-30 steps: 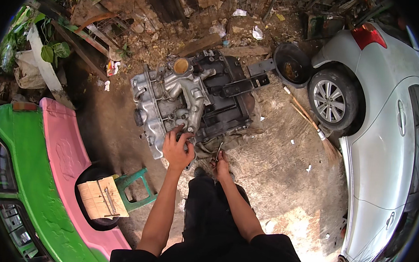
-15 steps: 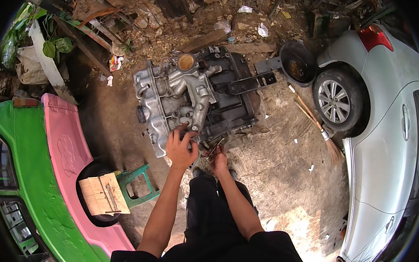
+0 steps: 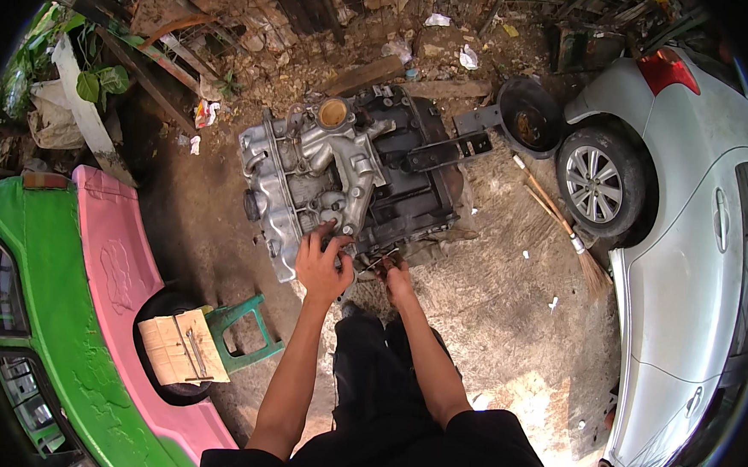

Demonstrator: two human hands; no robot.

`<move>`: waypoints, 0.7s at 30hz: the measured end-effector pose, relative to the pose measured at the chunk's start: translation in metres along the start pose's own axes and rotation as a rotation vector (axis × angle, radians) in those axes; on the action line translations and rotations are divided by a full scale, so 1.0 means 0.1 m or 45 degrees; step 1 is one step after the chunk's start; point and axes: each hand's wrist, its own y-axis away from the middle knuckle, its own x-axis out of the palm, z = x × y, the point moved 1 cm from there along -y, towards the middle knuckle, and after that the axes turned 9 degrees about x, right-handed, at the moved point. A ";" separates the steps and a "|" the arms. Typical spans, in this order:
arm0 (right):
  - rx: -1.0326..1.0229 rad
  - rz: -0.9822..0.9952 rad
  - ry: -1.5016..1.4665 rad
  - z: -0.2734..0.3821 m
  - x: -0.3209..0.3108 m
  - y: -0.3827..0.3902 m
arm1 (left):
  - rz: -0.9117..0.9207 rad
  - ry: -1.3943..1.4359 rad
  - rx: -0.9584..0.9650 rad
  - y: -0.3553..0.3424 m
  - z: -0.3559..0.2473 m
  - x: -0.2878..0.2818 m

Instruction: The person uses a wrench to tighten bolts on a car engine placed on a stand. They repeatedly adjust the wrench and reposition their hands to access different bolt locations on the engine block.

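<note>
A large engine (image 3: 343,180) of silver and black metal lies on the ground in front of me. My left hand (image 3: 324,271) rests on its near edge, fingers spread over the silver casting beside the ribbed cover. To the right of it, my right hand (image 3: 398,278) is closed round a thin, shiny metal wrench (image 3: 378,258) held low against the engine's near side. The wrench's far end is small and partly lost among dark parts, so what it touches cannot be made out.
A green stool (image 3: 248,333) stands at left by cardboard (image 3: 170,349) bearing long metal tools (image 3: 194,351). Beyond it is a green and pink vehicle (image 3: 115,260). At right are a silver car (image 3: 673,252), a broom (image 3: 563,224) and a black basin (image 3: 531,115). Wood planks lie behind the engine.
My right hand has shifted slightly right, and the wrench has swung from steeply upright to a flatter slant. My left hand stays in place on the engine.
</note>
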 end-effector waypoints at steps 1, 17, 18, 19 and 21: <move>-0.018 0.037 -0.075 -0.03 -0.02 -0.03 | -0.008 0.018 0.001 0.00 0.00 0.00; -0.672 -0.325 1.163 -0.01 -0.07 -0.07 | -0.034 -0.027 0.058 -0.04 -0.01 -0.01; -0.711 -0.287 1.131 0.00 -0.06 -0.06 | -0.032 -0.027 0.059 -0.04 -0.01 -0.01; -0.657 -0.276 1.099 0.00 -0.07 -0.04 | -0.033 -0.007 0.054 -0.04 -0.01 -0.01; -0.539 0.056 0.509 0.02 -0.08 -0.03 | -0.025 -0.027 0.040 -0.03 -0.01 -0.01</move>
